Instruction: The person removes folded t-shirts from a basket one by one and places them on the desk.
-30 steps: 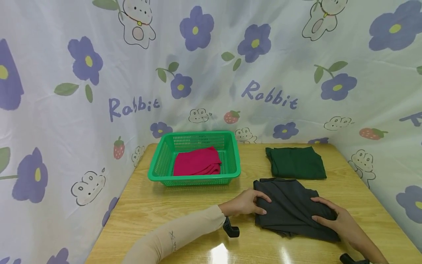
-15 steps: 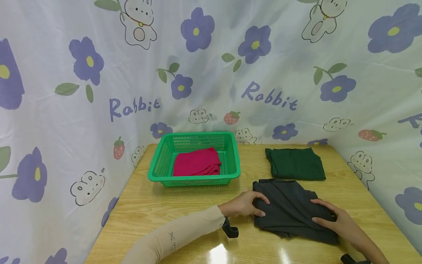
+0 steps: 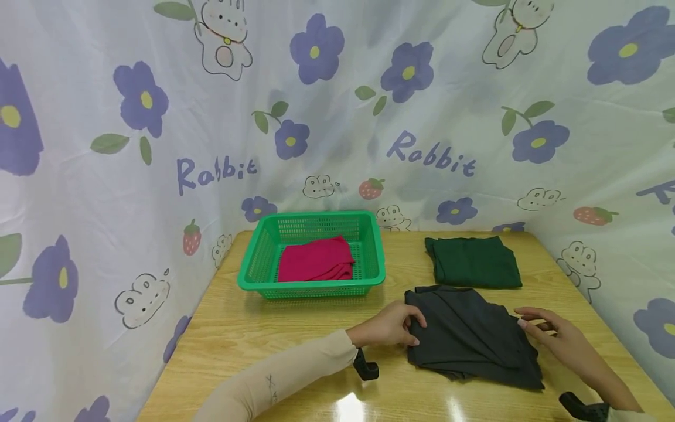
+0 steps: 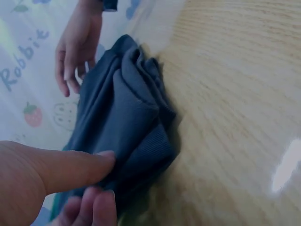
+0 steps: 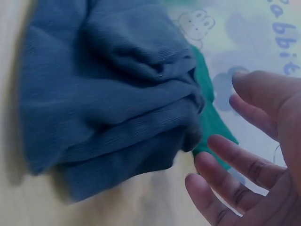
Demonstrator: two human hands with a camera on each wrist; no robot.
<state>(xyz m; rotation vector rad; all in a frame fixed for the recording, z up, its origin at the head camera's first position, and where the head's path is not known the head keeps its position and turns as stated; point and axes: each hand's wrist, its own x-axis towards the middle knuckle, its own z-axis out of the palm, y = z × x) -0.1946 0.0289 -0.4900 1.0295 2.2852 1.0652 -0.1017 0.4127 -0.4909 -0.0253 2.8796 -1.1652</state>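
Note:
A dark grey folded garment (image 3: 469,334) lies loosely creased on the table; in the left wrist view its ribbed edge shows. At its left edge is my left hand (image 3: 387,325), thumb and index finger apart and touching the cloth, the other fingers partly hidden. My right hand (image 3: 561,340) hovers by the garment's right edge. In the right wrist view this hand (image 5: 263,155) has spread fingers with a gap to the cloth and holds nothing. Behind the grey garment lies a dark green folded garment (image 3: 474,262).
A green plastic basket (image 3: 311,289) stands at the back left with a red folded garment (image 3: 313,259) in it. The wooden table (image 3: 295,334) meets a printed curtain (image 3: 337,117) at the back and sides.
My right hand has lifted off the grey garment and moved to the right. My left hand has drawn back slightly to the left. The garments and basket stay in place.

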